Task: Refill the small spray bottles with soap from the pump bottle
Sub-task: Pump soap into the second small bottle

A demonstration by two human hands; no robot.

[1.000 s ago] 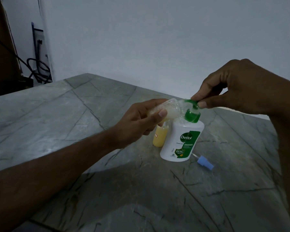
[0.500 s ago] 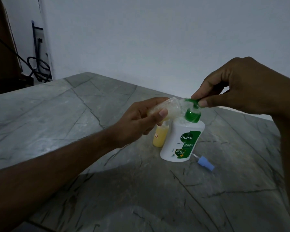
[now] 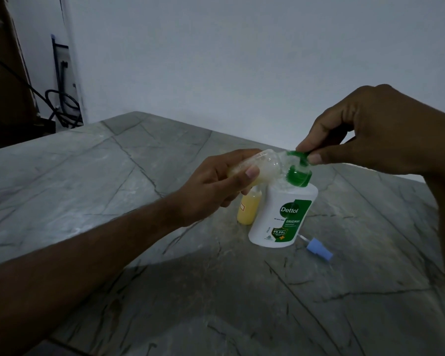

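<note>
A white Dettol pump bottle (image 3: 280, 217) with a green pump head (image 3: 299, 164) stands upright on the grey stone table (image 3: 113, 181). My right hand (image 3: 370, 134) pinches the pump head from above with thumb and fingers. My left hand (image 3: 216, 186) grips a small clear spray bottle (image 3: 265, 167), tilted on its side with its open mouth against the pump spout; it holds some pale yellowish soap. A second small bottle (image 3: 248, 209) with yellow liquid stands just left of the pump bottle, partly hidden by my left hand.
A blue spray cap with a thin tube (image 3: 319, 250) lies on the table right of the pump bottle. A white wall runs behind the table. Dark cables and a frame (image 3: 62, 104) sit at the far left, beyond the table edge.
Hardly anything has moved. Both hands keep the same hold, with the clear bottle staying at the pump spout.
</note>
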